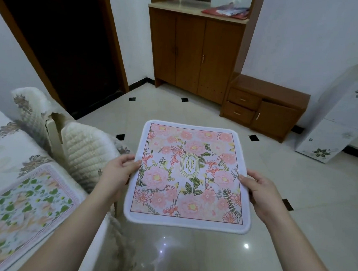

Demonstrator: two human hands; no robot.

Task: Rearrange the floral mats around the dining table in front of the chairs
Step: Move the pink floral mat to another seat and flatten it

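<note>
The pink floral mat [189,176] is held flat in the air above the tiled floor [295,217]. The left hand [118,173] pinches its left edge and the right hand [260,196] its right edge, fingers curled under. A green floral mat [27,205] lies on the dining table [3,144], beside a padded chair [84,150]

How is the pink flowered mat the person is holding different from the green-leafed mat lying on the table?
The pink floral mat with the white border is held up over the floor, the left hand and right hand gripping its sides; the green-leaf floral mat lies flat on the cloth-covered table. The pink one carries an oval "GARDEN" label; the green one shows none. Both are rectangular and flower-printed.
</note>
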